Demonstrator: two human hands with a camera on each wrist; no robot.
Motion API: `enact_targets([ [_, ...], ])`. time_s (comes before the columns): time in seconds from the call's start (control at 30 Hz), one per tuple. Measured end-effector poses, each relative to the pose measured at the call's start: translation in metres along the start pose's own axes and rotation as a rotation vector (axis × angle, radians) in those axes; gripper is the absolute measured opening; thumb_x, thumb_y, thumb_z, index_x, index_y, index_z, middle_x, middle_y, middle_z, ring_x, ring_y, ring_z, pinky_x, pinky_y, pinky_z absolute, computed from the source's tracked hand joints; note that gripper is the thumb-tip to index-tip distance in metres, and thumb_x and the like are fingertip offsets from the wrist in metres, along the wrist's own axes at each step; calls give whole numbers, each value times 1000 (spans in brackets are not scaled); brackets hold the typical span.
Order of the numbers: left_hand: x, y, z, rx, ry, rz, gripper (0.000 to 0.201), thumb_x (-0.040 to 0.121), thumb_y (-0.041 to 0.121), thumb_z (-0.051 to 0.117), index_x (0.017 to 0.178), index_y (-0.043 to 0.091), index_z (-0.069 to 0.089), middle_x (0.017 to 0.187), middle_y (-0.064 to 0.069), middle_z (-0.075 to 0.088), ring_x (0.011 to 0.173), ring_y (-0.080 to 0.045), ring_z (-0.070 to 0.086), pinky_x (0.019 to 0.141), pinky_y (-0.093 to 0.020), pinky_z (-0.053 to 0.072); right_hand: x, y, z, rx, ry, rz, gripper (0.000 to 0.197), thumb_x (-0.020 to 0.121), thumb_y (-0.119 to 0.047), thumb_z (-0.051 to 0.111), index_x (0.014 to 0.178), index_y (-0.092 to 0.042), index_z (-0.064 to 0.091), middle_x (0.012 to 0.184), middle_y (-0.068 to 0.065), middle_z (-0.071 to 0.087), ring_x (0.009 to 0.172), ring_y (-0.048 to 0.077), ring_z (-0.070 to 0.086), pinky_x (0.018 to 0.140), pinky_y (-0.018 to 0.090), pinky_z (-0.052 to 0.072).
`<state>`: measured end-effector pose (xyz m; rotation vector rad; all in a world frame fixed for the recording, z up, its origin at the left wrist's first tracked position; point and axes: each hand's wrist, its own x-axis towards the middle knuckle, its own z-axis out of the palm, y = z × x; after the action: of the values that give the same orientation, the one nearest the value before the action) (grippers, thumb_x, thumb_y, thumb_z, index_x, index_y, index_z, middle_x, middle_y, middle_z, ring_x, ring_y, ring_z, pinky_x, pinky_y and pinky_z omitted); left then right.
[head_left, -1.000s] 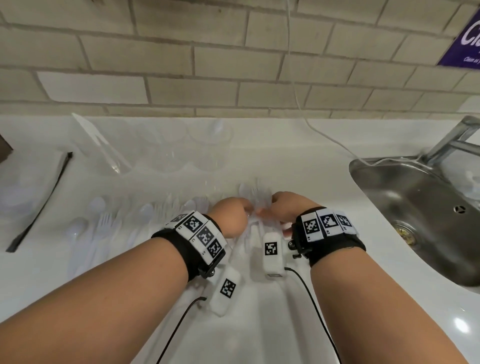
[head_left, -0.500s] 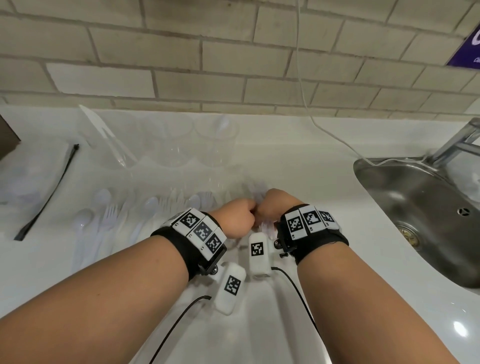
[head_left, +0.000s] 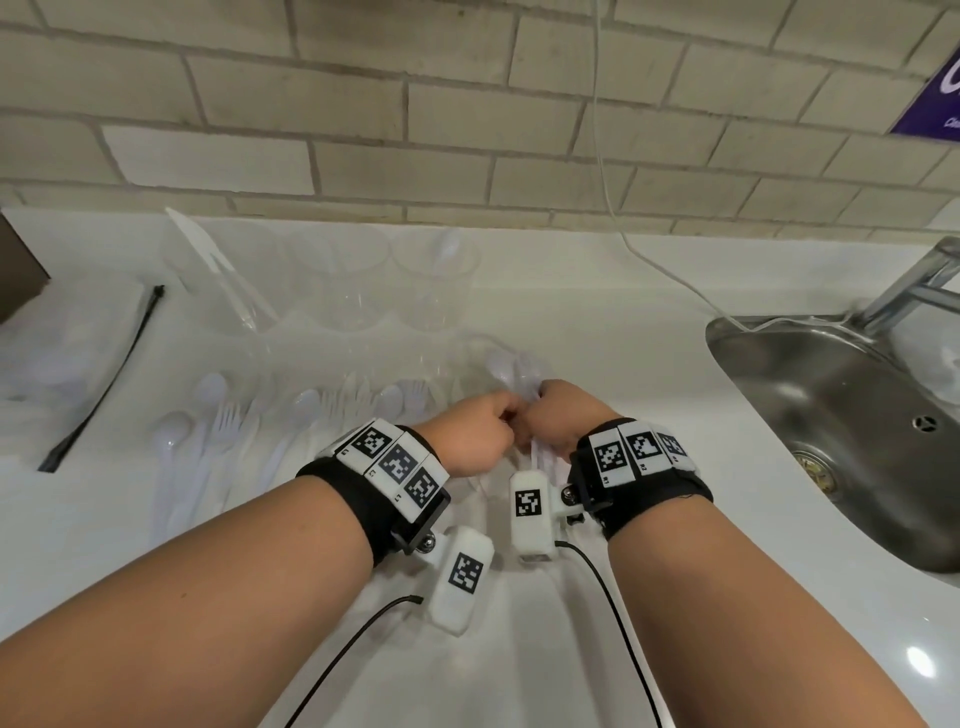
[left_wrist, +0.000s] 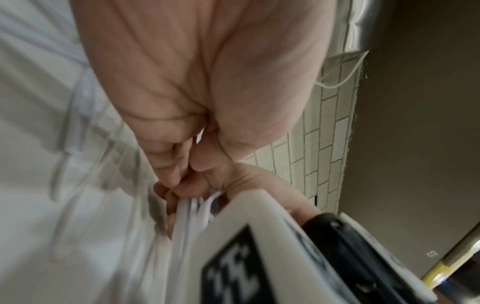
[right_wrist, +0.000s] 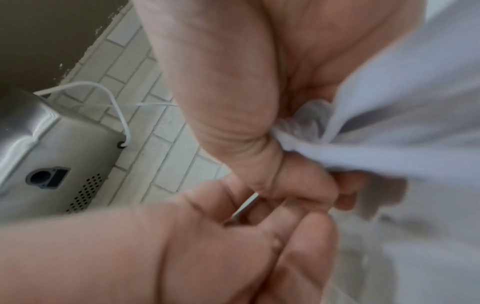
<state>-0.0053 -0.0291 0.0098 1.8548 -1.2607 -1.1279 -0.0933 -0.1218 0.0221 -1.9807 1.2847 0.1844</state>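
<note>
My right hand (head_left: 558, 421) is wrapped tight round the bundle of white plastic cutlery (head_left: 517, 371), spoon heads poking out past my knuckles, over the counter (head_left: 597, 322). My left hand (head_left: 470, 439) is pressed against it, pinching one handle of that bundle.

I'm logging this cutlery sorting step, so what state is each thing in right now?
right hand, grips the cutlery bundle
left hand, fingers curled, pinching at that bundle
cutlery bundle, gathered, spoon heads pointing away from the person
clear cups, upright
knife, leaning in the leftmost cup
loose cutlery, lying flat on the counter
sink, no standing water seen
</note>
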Motion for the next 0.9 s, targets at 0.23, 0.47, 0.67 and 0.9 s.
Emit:
enact_targets([
  [0.23,-20,-12,-13,-257,125,89,33,89,-10,40,108,10,57,109,-6,62,100,-10,62,74,-9,43,-5,9,9,475,-76,-116,35,75,-3,68,106,-7,53,92,22,70,78,35,68,74,51,53],
  [0.47,-41,-33,-29,-773,227,28,16,95,13,50,108,17,59,113,-6,57,101,-18,55,81,-32,46,-18,-25,-3,799,281,-400,26,79,2,66,95,-15,54,82,8,61,55,23,63,56,32,52],
  [0.67,-51,-47,-47,-1231,-106,-166,60,91,57,39,124,8,49,116,-24,53,97,-36,55,85,-47,48,-37,-86,-5,1066,389,-734,34,78,9,66,103,-13,57,67,-6,60,49,22,56,57,34,51],
  [0.9,-59,-56,-75,-1403,-221,-143,67,91,60,34,126,5,47,124,-33,54,109,-47,59,96,-55,43,-45,-122,19,912,489,-862,51,70,-2,75,96,-38,51,82,-21,63,75,34,65,67,52,58],
])
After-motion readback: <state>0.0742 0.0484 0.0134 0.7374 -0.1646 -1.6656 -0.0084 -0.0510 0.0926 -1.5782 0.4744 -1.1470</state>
